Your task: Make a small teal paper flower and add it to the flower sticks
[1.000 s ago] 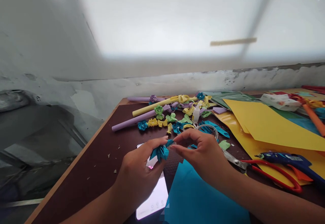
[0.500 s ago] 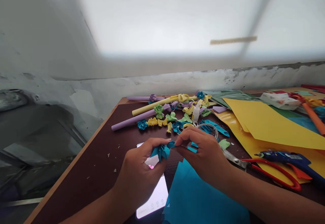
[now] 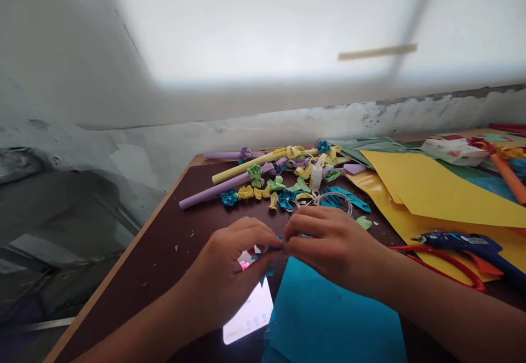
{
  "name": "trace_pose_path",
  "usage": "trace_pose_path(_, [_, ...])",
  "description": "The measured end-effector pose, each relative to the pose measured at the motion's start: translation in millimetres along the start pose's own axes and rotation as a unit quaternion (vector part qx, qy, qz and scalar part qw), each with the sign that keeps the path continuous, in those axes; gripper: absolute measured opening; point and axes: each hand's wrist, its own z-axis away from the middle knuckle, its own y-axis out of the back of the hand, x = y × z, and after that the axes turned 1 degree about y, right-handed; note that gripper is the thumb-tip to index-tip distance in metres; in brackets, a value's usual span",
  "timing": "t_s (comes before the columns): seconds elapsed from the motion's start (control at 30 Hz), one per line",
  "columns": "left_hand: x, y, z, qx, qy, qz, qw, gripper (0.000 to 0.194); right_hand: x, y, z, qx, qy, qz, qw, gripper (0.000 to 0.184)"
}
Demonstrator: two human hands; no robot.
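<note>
Left hand point(image 3: 230, 261), right hand point(image 3: 331, 242) closer; one blue paper piece point(image 3: 269, 272) pinched.

Blue paper piece point(image 3: 269, 272), plain blue sheet point(image 3: 337, 319), yellow sheets point(image 3: 444, 187), red scissor handles point(image 3: 478, 282), dark blue glue gun point(image 3: 464, 240).

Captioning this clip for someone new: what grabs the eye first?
Probably the left hand and right hand, fingertips together at frame centre over a small piece of blue paper, mostly hidden. Next, the lit phone lying partly behind the left hand, and the big blue sheet just right of it. Then the bright yellow sheets on the table's right side.
</note>
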Motion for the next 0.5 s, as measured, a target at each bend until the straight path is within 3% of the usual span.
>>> trace_pose_path(0.27, [0.7, 0.8, 0.1, -0.014, 0.03, 0.003, 0.999, 0.006, -3.1, 7.5, -1.8, 0.018, 0.035, 0.039, 0.998, 0.025])
trace_pose_path(0.5, [0.9, 0.5, 1.4, -0.026, -0.03, -0.029, 0.999, 0.015, -5.3, 9.3, -3.2, 0.025, 0.051, 0.07, 0.996, 0.027])
